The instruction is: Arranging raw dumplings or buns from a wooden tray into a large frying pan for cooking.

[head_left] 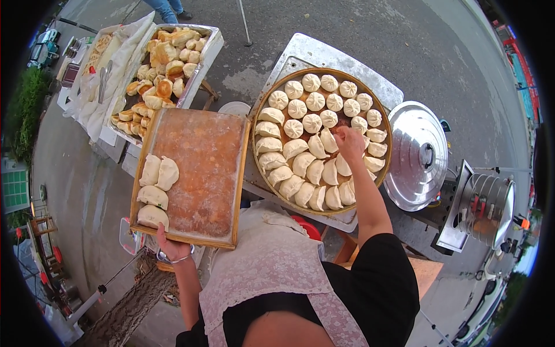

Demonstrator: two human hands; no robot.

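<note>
My left hand (pixel 172 247) grips the near edge of a wooden tray (pixel 205 168), which is dusted with flour. Several plump folded dumplings (pixel 152 197) lie along the tray's left side. To its right sits a large round pan (pixel 324 212) with a wooden-coloured rim. Round pleated buns (pixel 315 101) fill its far part, and crescent dumplings (pixel 301 163) line its near and left parts. My right hand (pixel 351 143) reaches into the pan between buns and dumplings. Its fingers are drawn together and point down; whatever is under them is hidden.
At the back left stands a metal tray (pixel 215 46) heaped with browned buns (pixel 165 88), beside tongs (pixel 104 81) on plastic sheeting. A domed metal lid (pixel 415 173) leans right of the pan. Stacked metal steamers (pixel 487 211) stand farther right. A person's jeans-clad legs (pixel 165 8) show at the top.
</note>
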